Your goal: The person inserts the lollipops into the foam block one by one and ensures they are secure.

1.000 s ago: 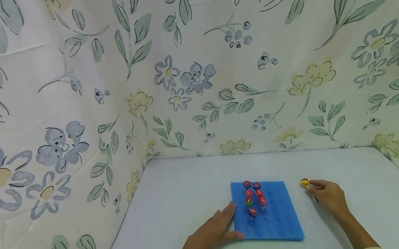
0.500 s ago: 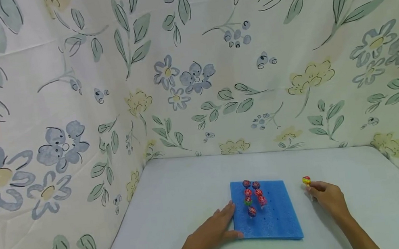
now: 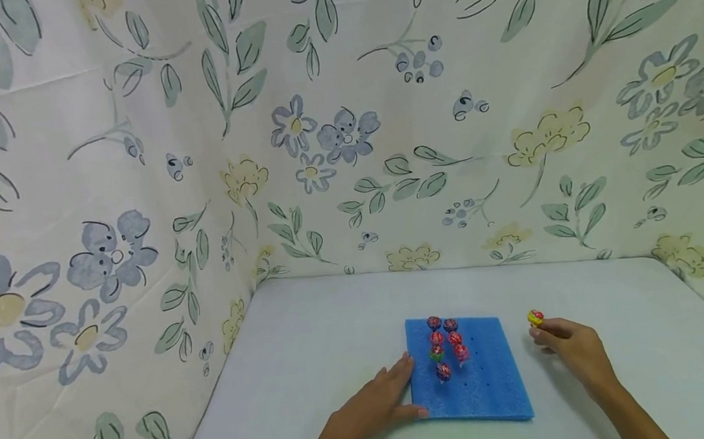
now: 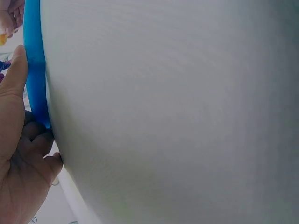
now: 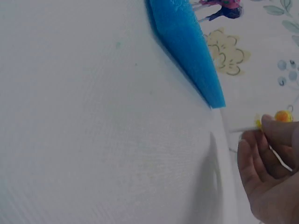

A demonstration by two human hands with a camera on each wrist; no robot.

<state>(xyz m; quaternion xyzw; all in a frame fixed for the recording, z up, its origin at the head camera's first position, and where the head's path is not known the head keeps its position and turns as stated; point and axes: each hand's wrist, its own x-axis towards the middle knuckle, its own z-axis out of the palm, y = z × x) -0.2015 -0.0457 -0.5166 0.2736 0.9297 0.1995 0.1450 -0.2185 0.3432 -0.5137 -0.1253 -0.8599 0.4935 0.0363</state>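
My right hand (image 3: 575, 353) pinches a yellow lollipop (image 3: 535, 317) with a red patch by its stick, to the right of the blue foam board (image 3: 502, 393). In the right wrist view, thumb and fingertips meet below the candy (image 5: 283, 116), and a thin pale stick points off to the left. My left hand (image 3: 374, 407) rests at the board's left side, fingers extended along the edge and thumb over the front left corner. The left wrist view shows this hand (image 4: 21, 158) against the board's blue side (image 4: 35, 60). Several wrapped lollipops (image 3: 437, 338) stand in two rows on the board.
Small dark holes (image 3: 486, 368) dot the right part of the board. A white table (image 3: 326, 337) lies beneath it. Floral cloth (image 3: 446, 131) hangs behind the table and along the left side.
My right hand has raised the yellow lollipop slightly, turned it and shifted it a little left. Its stick, visible below the fingers earlier, is now mostly hidden. The left hand stays on the board.
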